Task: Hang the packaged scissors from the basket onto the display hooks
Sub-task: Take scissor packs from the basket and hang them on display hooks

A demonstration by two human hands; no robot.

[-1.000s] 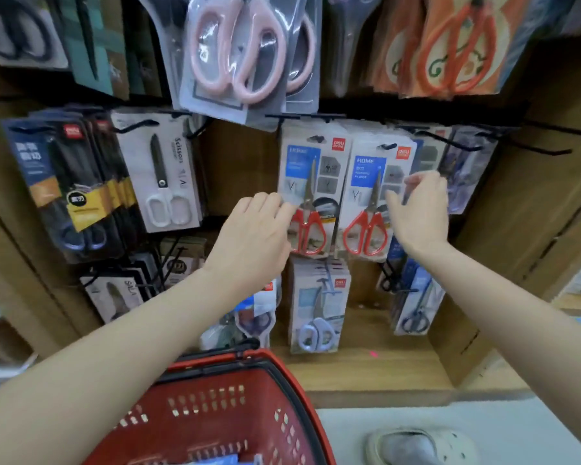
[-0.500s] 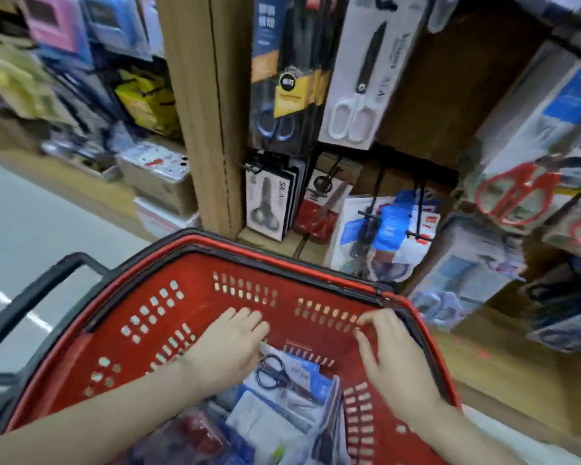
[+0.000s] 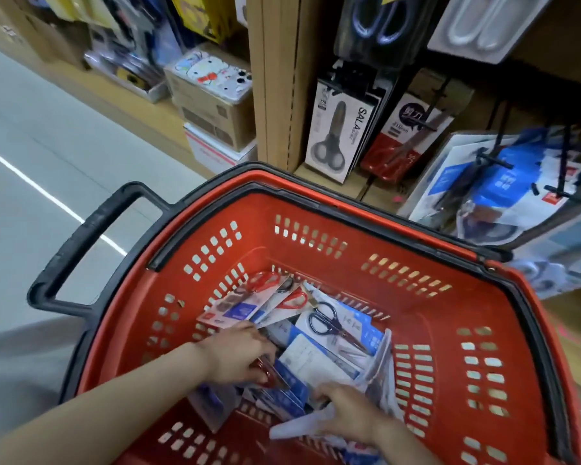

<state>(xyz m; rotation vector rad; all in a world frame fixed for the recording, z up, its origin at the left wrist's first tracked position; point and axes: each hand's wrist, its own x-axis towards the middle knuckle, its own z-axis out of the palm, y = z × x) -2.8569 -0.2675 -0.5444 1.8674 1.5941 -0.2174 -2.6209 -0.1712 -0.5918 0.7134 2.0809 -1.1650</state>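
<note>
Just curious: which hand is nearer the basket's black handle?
Left. The left hand sits on the side of the black handle; the right hand lies farther off, to its right.

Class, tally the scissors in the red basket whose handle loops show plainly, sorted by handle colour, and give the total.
Red-handled scissors: 2
Dark-handled scissors: 1
Total: 3
A reddish piece under the left hand is too hidden to count.

L hand [image 3: 239, 359], R hand [image 3: 351, 416] among basket [image 3: 416, 238] pks [image 3: 336, 333]
</note>
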